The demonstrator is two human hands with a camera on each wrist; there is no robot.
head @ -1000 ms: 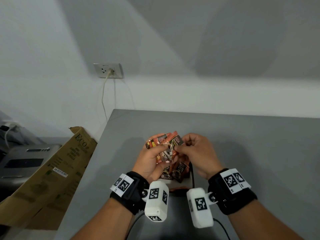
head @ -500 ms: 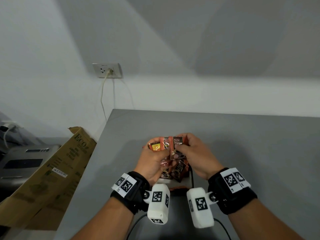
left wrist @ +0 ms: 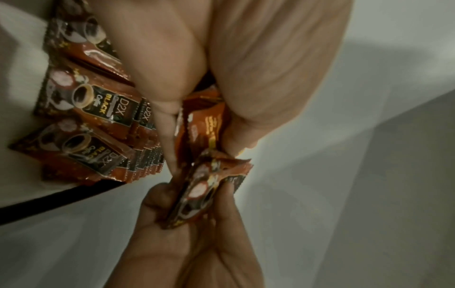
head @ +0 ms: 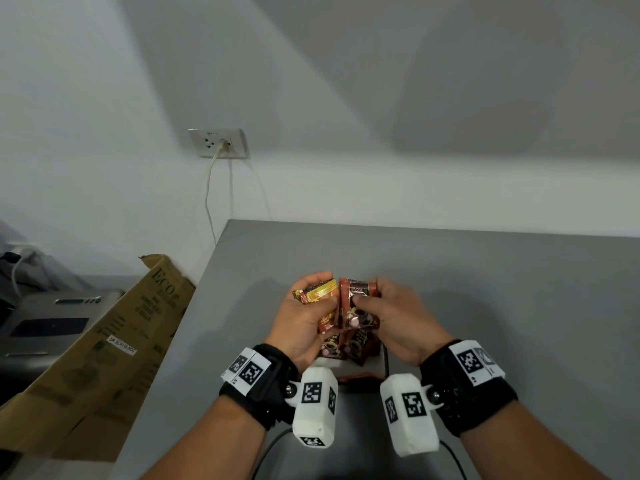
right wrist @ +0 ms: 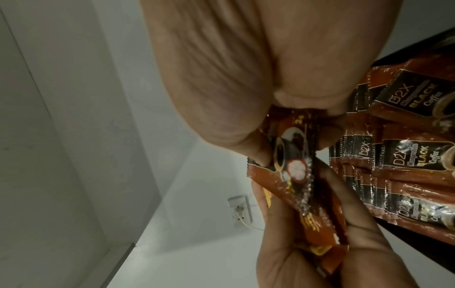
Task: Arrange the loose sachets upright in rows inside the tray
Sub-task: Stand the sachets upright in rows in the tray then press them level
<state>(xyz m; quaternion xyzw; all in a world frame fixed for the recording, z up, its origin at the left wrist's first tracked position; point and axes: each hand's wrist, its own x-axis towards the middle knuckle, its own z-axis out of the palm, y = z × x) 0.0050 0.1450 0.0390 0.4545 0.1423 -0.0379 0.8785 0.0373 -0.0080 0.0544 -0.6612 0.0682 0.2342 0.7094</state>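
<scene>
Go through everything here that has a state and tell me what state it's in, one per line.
Left hand: grips a bunch of sachets.
Right hand: pinches a single sachet, held upright.
Sachets in the tray: upright in rows.
Tray: partly filled.
Wall socket: cable plugged in.

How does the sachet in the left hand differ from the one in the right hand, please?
The yellow-and-brown foil sachet gripped by the left hand lies tilted, its yellow printed back showing; the red-brown D2X coffee sachet pinched by the right hand stands nearly upright, showing its front with the dark label and coffee cup. The left hand holds several bunched sachets; the right pinches apparently one. Both are small foil packets held above the tray.
</scene>
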